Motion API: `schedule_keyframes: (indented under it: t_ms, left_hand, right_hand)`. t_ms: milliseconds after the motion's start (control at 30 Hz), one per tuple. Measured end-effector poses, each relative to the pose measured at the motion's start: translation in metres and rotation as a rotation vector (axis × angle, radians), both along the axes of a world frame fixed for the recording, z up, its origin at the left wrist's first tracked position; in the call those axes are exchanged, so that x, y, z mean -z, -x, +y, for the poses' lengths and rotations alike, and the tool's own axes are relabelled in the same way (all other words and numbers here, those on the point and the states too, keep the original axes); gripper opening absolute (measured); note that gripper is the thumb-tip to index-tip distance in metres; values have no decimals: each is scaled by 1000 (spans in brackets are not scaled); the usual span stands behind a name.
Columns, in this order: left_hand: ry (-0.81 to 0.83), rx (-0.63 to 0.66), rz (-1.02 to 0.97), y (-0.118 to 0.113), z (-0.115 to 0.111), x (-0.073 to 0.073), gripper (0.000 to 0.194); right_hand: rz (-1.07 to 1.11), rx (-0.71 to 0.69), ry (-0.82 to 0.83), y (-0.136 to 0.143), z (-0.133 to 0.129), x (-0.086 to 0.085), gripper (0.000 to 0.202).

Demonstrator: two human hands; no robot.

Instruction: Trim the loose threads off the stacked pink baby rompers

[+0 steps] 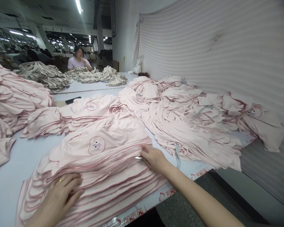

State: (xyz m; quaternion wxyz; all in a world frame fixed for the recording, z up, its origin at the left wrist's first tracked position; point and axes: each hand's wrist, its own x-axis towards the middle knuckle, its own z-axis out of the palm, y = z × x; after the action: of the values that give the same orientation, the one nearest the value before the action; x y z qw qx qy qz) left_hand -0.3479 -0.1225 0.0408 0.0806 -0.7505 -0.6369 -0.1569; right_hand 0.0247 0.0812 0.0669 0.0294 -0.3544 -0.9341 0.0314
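A layered stack of pale pink garments (118, 132) with darker pink edging lies before me, a round animal-face patch (97, 145) on its top piece. At the stack's left front edge, my left hand (61, 192) rests with bent fingers on the layers, its thumb apart from the others; no object shows in it. My right hand (153, 157) is closed at the right edge of the stack, holding a small shiny metal tool (139, 158) whose tip points left. The tool's handle is hidden in the fingers.
More pink garments pile up at the left (16, 94) and the right (180, 126), some tied with grey strips. A black object (73, 100) lies behind. Grey-green cloth (44, 75) and a seated person (79, 60) are farther back. A striped curtain (203, 47) hangs at right.
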Motion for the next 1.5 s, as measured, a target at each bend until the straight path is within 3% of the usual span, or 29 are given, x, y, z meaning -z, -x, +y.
schedule_keyframes:
  t_ms: [67, 233, 400, 500, 633, 833, 967, 1200, 1400, 1500]
  left_hand:
    - [1, -47, -48, 2, 1, 2, 28]
    - [-93, -23, -48, 10, 10, 7, 26]
    - [-196, -106, 46, 6, 16, 1, 28]
    - [-208, -142, 123, 2, 19, -8, 29]
    - [-215, -70, 156, 4, 24, -14, 21]
    - [-317, 60, 230, 16, 24, -11, 22]
    - [-277, 134, 247, 21, 16, -6, 22]
    - [-171, 116, 162, 19, 6, -2, 17]
    - [-192, 20, 76, 11, 30, -13, 24]
    - [-187, -32, 73, 11, 41, -15, 29]
  right_hand:
    - [-4, -49, 56, -9, -4, -2, 24]
    - [17, -27, 217, -15, -10, -11, 22]
    - [37, 90, 94, 13, 2, -11, 44]
    - [-31, 107, 44, 29, 12, -8, 37]
    - [-67, 88, 22, 30, 15, -5, 25]
    - [-27, 26, 4, 16, 9, -6, 31]
    - [-13, 4, 23, 25, 13, -11, 35]
    - [-63, -95, 123, 24, 10, -23, 18]
    - [-28, 44, 122, 23, 14, -23, 29]
    - [16, 25, 166, 31, 20, -19, 37]
